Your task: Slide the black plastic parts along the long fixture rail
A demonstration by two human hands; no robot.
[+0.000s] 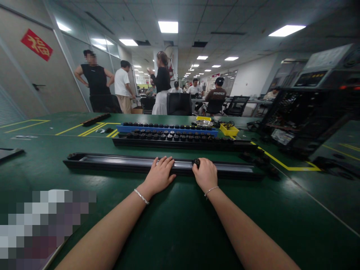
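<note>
A long black channel-shaped rail (107,161) with a shiny strip along its inside lies crosswise on the green tabletop in front of me. My left hand (161,174) rests palm down on its middle, fingers stretched out across the rail and thumb apart. Further right, my right hand (206,173) is closed around a small black round part (196,162), held at the rail. Most of that part is hidden by the fingers, and I cannot tell whether it sits in the channel.
Behind the rail stand a blue rack (165,130) and a black rack (182,144), both lined with several small black parts. A yellow bin (229,129) and metal dish (204,123) sit beyond. Machine equipment (298,120) stands right; a blurred flat object (42,225) lies left.
</note>
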